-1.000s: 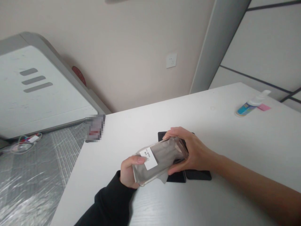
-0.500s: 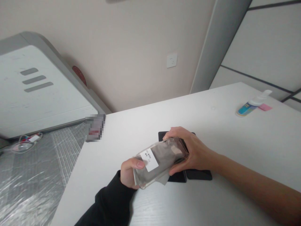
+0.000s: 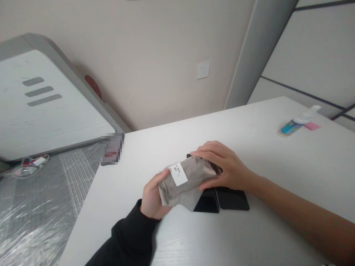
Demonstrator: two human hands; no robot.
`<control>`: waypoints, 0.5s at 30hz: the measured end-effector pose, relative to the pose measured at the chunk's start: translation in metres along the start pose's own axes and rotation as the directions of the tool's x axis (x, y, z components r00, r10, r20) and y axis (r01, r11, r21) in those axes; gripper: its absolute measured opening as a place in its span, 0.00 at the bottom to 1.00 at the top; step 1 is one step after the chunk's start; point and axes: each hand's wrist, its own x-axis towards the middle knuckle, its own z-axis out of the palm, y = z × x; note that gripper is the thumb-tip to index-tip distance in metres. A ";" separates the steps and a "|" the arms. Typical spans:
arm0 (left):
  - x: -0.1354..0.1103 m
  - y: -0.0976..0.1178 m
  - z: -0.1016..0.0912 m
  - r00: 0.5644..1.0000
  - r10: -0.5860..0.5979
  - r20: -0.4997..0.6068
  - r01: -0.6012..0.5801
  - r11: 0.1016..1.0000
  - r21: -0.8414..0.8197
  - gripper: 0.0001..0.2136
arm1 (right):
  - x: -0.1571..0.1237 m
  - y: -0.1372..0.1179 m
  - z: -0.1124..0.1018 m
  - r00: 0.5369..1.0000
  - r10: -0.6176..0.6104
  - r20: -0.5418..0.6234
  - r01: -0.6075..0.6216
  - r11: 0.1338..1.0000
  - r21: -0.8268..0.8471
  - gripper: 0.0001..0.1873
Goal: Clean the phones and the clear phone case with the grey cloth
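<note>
My left hand [image 3: 154, 195], in a black sleeve, grips the near left end of a phone in a clear case [image 3: 195, 173], its thumb along the edge by a white label [image 3: 179, 174]. Around the far right end my right hand [image 3: 231, 166] is closed, fingers on the upper edge and thumb below. A grey cloth [image 3: 187, 202] lies against the phone and hangs below it; how far it wraps round is unclear. Beneath, two black phones [image 3: 207, 202] [image 3: 234, 199] lie side by side on the white table [image 3: 177, 240], partly covered.
A spray bottle [image 3: 295, 125] stands at the table's right rear beside a pink slip [image 3: 312, 126]. A blurred-out item [image 3: 112, 148] sits at the left corner. Wall and socket [image 3: 203, 70] are behind; a white panel [image 3: 50, 103] and plastic-covered floor [image 3: 50, 207] are left.
The phone has tilted in my hands and its near end has risen slightly. My left thumb has moved up to the label's edge, and more grey cloth shows below.
</note>
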 end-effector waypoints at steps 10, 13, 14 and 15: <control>0.006 0.014 0.001 0.993 0.114 -0.041 -0.105 0.976 0.193 0.12 | 0.001 0.008 -0.004 0.998 0.050 -0.039 -0.051 0.998 -0.048 0.39; 0.010 0.016 -0.005 0.983 0.161 -0.087 -0.128 0.944 0.305 0.14 | 0.001 0.009 -0.004 0.996 0.075 -0.040 -0.078 0.995 -0.067 0.38; 0.011 0.017 -0.007 0.976 0.188 -0.107 -0.142 0.930 0.338 0.15 | 0.001 0.008 -0.004 0.996 0.079 -0.046 -0.082 0.994 -0.073 0.38; 0.012 0.017 -0.008 0.969 0.213 -0.126 -0.153 0.918 0.366 0.15 | 0.001 0.008 -0.003 0.995 0.080 -0.052 -0.084 0.993 -0.079 0.38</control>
